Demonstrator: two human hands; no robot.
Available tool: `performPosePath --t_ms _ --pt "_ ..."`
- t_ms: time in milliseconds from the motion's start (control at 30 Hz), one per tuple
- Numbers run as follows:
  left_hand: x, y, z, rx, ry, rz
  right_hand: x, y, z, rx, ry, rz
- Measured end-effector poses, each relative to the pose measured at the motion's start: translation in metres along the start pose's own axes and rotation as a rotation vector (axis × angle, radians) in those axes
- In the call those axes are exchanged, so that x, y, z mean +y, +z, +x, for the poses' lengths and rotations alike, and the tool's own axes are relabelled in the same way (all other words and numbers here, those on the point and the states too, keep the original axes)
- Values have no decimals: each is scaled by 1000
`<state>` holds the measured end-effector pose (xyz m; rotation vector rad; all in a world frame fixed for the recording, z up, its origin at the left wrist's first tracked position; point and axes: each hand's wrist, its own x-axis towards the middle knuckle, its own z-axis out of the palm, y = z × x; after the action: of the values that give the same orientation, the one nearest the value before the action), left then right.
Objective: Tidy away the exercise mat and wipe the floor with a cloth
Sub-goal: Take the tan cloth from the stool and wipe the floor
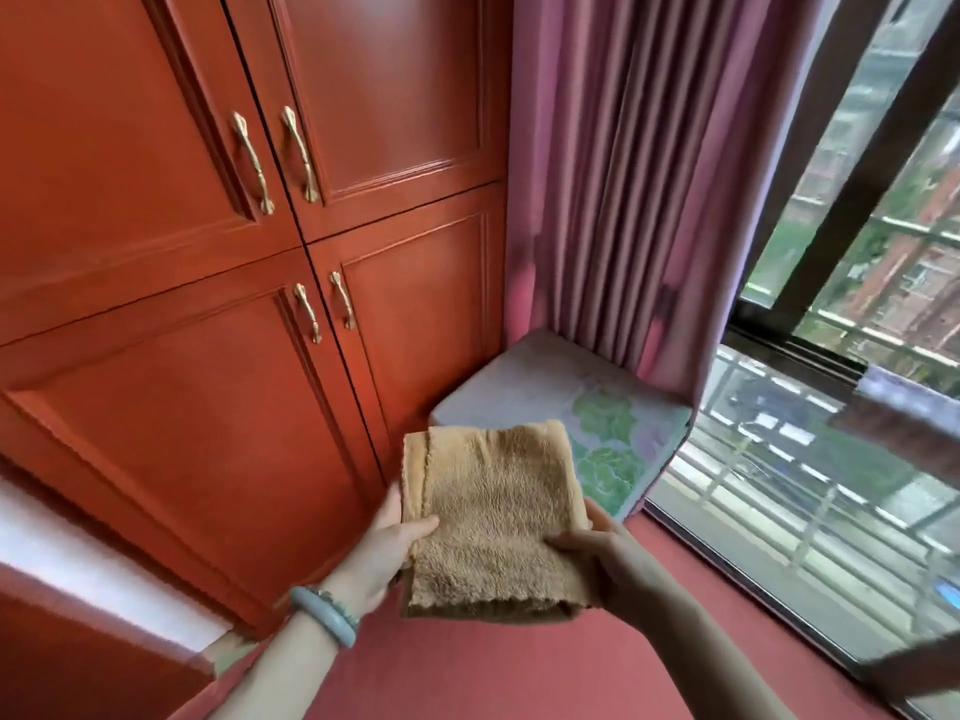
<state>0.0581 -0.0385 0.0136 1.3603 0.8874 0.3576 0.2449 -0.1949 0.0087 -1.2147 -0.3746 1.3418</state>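
Red wardrobe doors (218, 407), mauve curtain (623, 174), red floor (519, 667). Left hand (395, 532) and right hand (597, 553) each pinch folded tan fleece cloth (493, 517), held above floor. Exercise mat not visible. Risk: loose fold slipping open, cloth dropping.

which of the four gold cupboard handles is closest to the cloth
The lower right gold metal handle, on the bottom right red wooden door; the other three are higher or farther left of the tan fluffy cloth.

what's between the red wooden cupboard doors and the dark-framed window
In the head view, a pleated mauve curtain hangs there, with a pale padded block printed with green leaves below it in the corner.
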Motion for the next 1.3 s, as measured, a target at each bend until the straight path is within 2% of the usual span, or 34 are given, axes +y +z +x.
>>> performPosePath --t_ms 233,433,567,667,833,967,1100,1300 --pt "17 -2 107 -101 17 -14 -23 -15 72 127 -42 117" --pt "24 10 213 -197 -78 -3 -43 -52 141 245 -60 171" --pt "37 25 293 -242 -101 87 -61 -82 190 333 -58 212" --pt "47 38 349 -290 -111 161 -73 -106 224 410 -28 214" --pt "59 66 421 -492 -194 204 -96 -145 264 517 47 255" --pt "54 77 480 -541 -216 272 -100 -178 299 570 90 267" --pt "37 93 535 -600 -267 383 -85 -204 341 695 187 267" --pt "-21 116 590 -574 -325 507 -42 -237 397 810 309 273"
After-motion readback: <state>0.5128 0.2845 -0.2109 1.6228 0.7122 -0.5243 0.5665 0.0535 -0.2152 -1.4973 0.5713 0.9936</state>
